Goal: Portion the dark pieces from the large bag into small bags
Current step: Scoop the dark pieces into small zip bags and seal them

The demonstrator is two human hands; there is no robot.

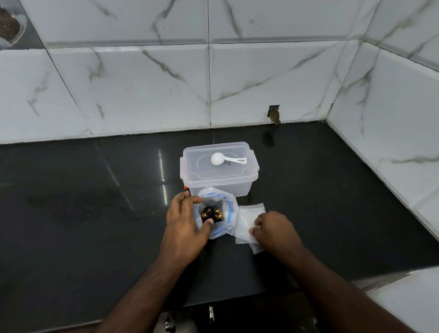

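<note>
On the dark countertop [86, 214], head view: large bag [224, 207] stands open just in front of a clear lidded box [219, 174], mouth up. Dark pieces [211, 213] sit at the bottom of it, a few tan bits mixed in. Left hand [184, 220] holds the bag's left rim, thumb hooked over the near edge into the opening, fingers curled round the outside. Small bags [251, 222] lie flat just right of the large bag, overlapping its edge; exact count unclear, at least two sheets. Right hand [275, 230] rests on them, fingers curled down, fingertips pinching the near-left edge of a small bag. White scoop [225, 159] lies on the box lid, bowl left, handle pointing right. Box lid is on. Small red item behind the box's left corner, mostly hidden. White marbled tile wall [258, 72] behind and at right.
</note>
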